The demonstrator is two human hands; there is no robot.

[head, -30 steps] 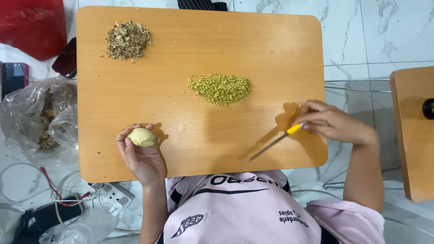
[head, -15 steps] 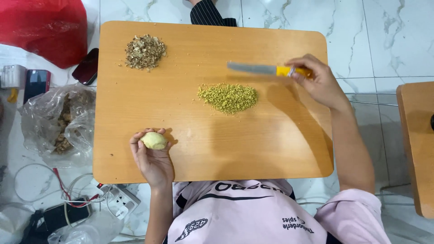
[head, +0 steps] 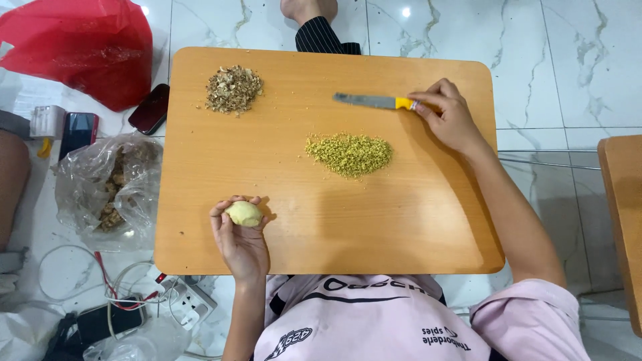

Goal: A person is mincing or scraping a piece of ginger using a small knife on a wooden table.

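Note:
My left hand [head: 239,237] holds a pale peeled piece of ginger [head: 244,213] over the near left part of the wooden board [head: 287,194]. My right hand [head: 451,117] grips the yellow handle of a knife [head: 374,101] at the far right of the board, blade pointing left and lying flat just above the wood. A heap of finely chopped yellow-green bits [head: 350,154] sits in the middle of the board, below the blade. A pile of brown peelings [head: 233,89] lies at the far left corner.
A clear plastic bag of brown roots [head: 110,190] and a red bag [head: 87,47] lie on the marble floor to the left, with phones [head: 148,108], cables and a power strip [head: 184,297]. Another person's foot [head: 314,20] is beyond the board. A second wooden board [head: 622,220] is at right.
My right hand has carried the knife from the near right edge up to the far right of the board, blade now pointing left. The left hand stays put with the ginger.

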